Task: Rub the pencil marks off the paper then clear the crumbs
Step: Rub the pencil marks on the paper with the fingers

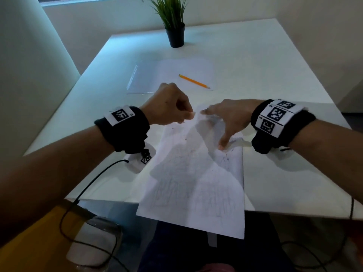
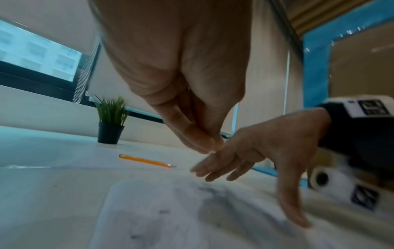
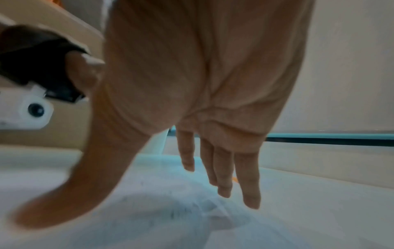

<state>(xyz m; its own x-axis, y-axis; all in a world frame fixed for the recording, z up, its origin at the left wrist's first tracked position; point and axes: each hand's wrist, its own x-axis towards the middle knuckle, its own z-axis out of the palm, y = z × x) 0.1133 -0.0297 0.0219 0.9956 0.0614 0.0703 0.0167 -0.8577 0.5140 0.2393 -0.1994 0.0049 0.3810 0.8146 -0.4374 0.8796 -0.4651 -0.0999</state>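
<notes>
A white paper (image 1: 196, 183) with faint pencil marks lies on the white table (image 1: 294, 183), its near end hanging over the table edge. Dark crumbs (image 1: 225, 159) dot its far half. My left hand (image 1: 191, 114) hovers over the paper's far left corner with fingertips (image 2: 204, 143) pinched on a small pale piece that looks like an eraser; most of it is hidden. My right hand (image 1: 213, 129) is open and blurred over the paper's far end, fingers (image 3: 224, 185) straight and thumb tip (image 1: 222, 147) on the sheet.
An orange pencil (image 1: 194, 81) lies on a clear plastic sleeve (image 1: 157, 75) beyond the hands. A potted plant (image 1: 174, 26) stands at the table's far edge. A black cable (image 1: 94, 181) runs from my left wrist off the near edge.
</notes>
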